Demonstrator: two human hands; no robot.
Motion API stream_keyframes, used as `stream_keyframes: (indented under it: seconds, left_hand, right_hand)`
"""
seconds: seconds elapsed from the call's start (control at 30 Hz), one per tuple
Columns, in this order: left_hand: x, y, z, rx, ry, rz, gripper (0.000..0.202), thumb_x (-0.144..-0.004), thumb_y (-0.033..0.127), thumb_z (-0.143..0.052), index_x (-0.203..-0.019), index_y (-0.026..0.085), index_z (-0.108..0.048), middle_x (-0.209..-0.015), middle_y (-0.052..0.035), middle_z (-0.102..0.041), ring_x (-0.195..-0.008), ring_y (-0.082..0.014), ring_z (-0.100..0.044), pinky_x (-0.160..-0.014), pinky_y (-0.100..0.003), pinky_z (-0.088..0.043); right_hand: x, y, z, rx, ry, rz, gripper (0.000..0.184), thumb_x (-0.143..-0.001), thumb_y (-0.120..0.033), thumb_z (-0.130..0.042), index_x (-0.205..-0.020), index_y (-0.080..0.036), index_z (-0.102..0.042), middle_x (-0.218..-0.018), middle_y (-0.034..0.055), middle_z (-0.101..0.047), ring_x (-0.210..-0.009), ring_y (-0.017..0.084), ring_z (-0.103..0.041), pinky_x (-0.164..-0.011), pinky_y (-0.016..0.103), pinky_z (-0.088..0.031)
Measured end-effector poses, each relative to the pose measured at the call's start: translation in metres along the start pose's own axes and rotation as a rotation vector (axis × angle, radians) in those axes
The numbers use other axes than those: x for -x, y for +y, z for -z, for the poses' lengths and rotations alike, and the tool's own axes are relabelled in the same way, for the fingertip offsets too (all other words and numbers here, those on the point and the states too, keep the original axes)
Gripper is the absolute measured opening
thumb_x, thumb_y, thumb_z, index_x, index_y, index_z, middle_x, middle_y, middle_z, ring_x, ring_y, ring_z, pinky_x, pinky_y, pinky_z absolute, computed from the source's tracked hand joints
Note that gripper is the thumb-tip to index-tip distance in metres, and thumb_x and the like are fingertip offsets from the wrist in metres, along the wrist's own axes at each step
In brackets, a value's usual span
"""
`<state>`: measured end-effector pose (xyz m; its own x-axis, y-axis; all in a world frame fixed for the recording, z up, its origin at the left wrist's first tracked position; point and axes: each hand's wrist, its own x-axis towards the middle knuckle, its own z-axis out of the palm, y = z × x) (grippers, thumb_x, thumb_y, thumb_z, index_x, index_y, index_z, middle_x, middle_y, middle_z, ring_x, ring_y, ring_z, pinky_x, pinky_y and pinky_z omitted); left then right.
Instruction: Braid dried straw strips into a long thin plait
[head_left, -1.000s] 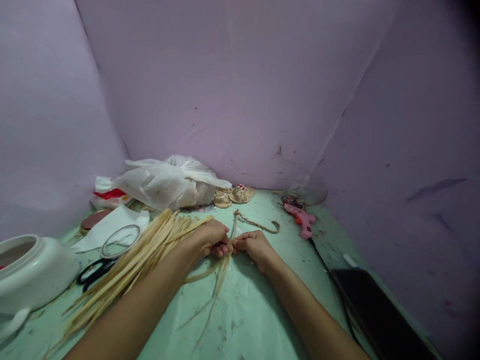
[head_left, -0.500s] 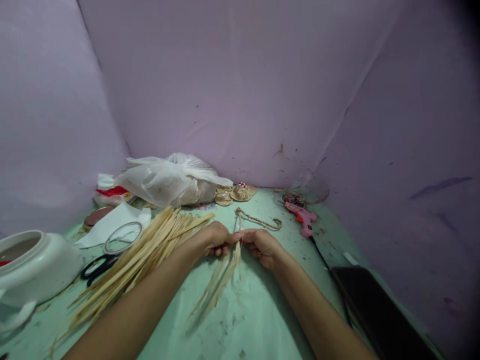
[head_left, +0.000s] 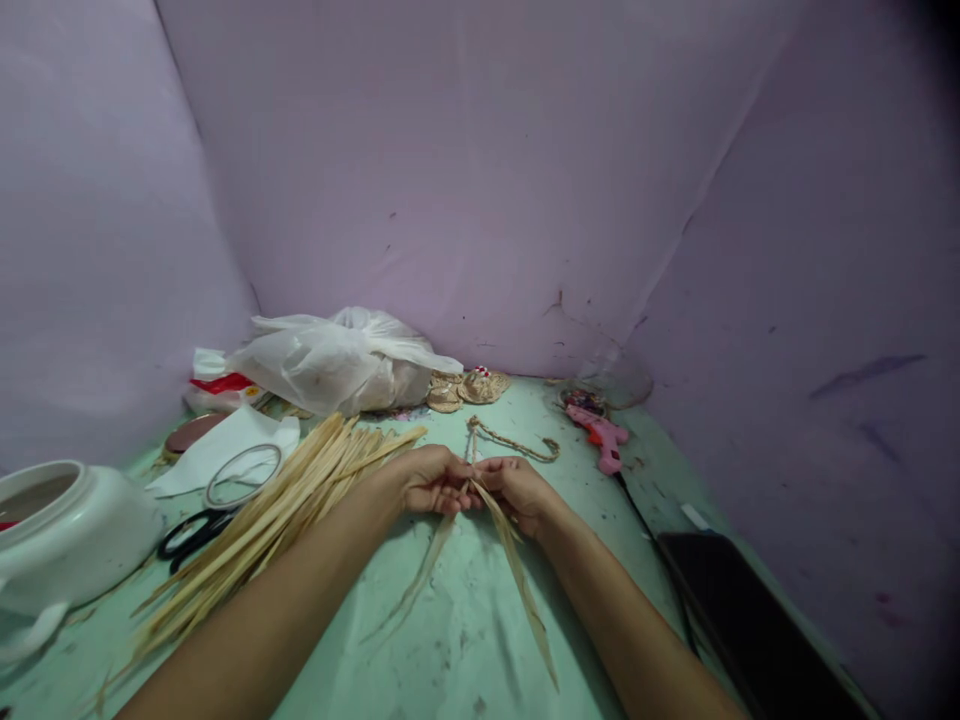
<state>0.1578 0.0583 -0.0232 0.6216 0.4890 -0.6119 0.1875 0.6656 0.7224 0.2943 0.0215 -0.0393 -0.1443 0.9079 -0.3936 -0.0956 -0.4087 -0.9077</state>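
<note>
A thin braided cord (head_left: 517, 441) of dried plant fibre lies bent on the green table beyond my hands, its near end running in between my fingers. My left hand (head_left: 441, 482) pinches the braid where it ends. Close against it, my right hand (head_left: 514, 488) has its fingers closed on the same spot. Loose fibre strips (head_left: 521, 580) hang from there toward me, one part to the right and a thinner part to the left. A bundle of dried strips (head_left: 277, 520) lies beside my left forearm.
Black-handled scissors (head_left: 191, 535), a tape ring (head_left: 244, 475) and a white pot (head_left: 82, 530) are at left. A tied plastic bag (head_left: 345, 360) and woven pieces (head_left: 469, 388) sit by the wall. At right lie a pink glue gun (head_left: 600, 435) with cord and a dark flat object (head_left: 750, 620).
The loose strips, hanging together toward the lower left before, are now spread apart, with the wider part swung to the right. Both hands stay close together.
</note>
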Motion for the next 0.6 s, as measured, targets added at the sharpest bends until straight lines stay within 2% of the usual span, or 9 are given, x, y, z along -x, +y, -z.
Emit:
stream_keyframes:
  seconds: [0.07, 0.17, 0.27, 0.4, 0.6]
  left_hand:
    - [0.001, -0.001, 0.003, -0.01, -0.026, -0.019, 0.006, -0.066, 0.01, -0.051, -0.071, 0.008, -0.053, -0.056, -0.0044, -0.058, -0.041, -0.0078, -0.052, -0.039, -0.016, -0.04]
    - [0.003, -0.002, 0.004, -0.111, -0.02, -0.116, 0.007, -0.06, 0.007, -0.055, -0.067, 0.007, -0.053, -0.051, -0.0014, -0.055, -0.037, -0.0072, -0.049, -0.036, -0.017, -0.038]
    - [0.003, -0.003, 0.002, -0.163, 0.005, -0.157, 0.011, -0.061, 0.016, -0.059, -0.066, 0.007, -0.054, -0.052, -0.0025, -0.056, -0.039, -0.0083, -0.051, -0.038, -0.018, -0.039]
    - [0.001, -0.004, -0.003, -0.175, 0.113, -0.148, 0.021, -0.064, 0.025, -0.06, -0.059, 0.007, -0.052, -0.049, -0.0029, -0.055, -0.038, -0.0085, -0.05, -0.038, -0.02, -0.04]
    - [0.0, -0.004, -0.014, -0.297, 0.287, -0.104, 0.025, -0.071, 0.021, -0.054, -0.05, 0.009, -0.047, -0.036, -0.0006, -0.046, -0.03, -0.0083, -0.043, -0.033, -0.02, -0.034]
  right_hand:
    - [-0.001, 0.001, 0.003, 0.012, -0.015, 0.005, 0.01, -0.058, -0.017, -0.058, -0.063, -0.01, -0.061, -0.043, 0.0008, -0.055, -0.038, 0.008, -0.045, -0.037, 0.018, -0.027]
    - [-0.004, 0.003, 0.01, 0.039, -0.038, 0.044, 0.013, -0.056, -0.02, -0.061, -0.063, -0.009, -0.062, -0.047, 0.0008, -0.057, -0.04, 0.007, -0.046, -0.04, 0.018, -0.029]
    - [-0.005, 0.004, 0.014, 0.106, -0.044, 0.111, 0.014, -0.054, -0.021, -0.063, -0.062, -0.009, -0.063, -0.047, -0.0004, -0.056, -0.041, 0.006, -0.044, -0.042, 0.018, -0.031]
    - [-0.004, 0.002, 0.012, 0.182, 0.011, 0.183, 0.013, -0.054, -0.022, -0.063, -0.059, -0.01, -0.063, -0.047, -0.0018, -0.055, -0.042, 0.005, -0.04, -0.043, 0.017, -0.03]
    - [-0.004, 0.002, 0.01, 0.242, -0.027, 0.238, 0.023, -0.051, -0.03, -0.068, -0.059, -0.008, -0.064, -0.047, -0.0011, -0.054, -0.043, 0.005, -0.038, -0.045, 0.018, -0.03]
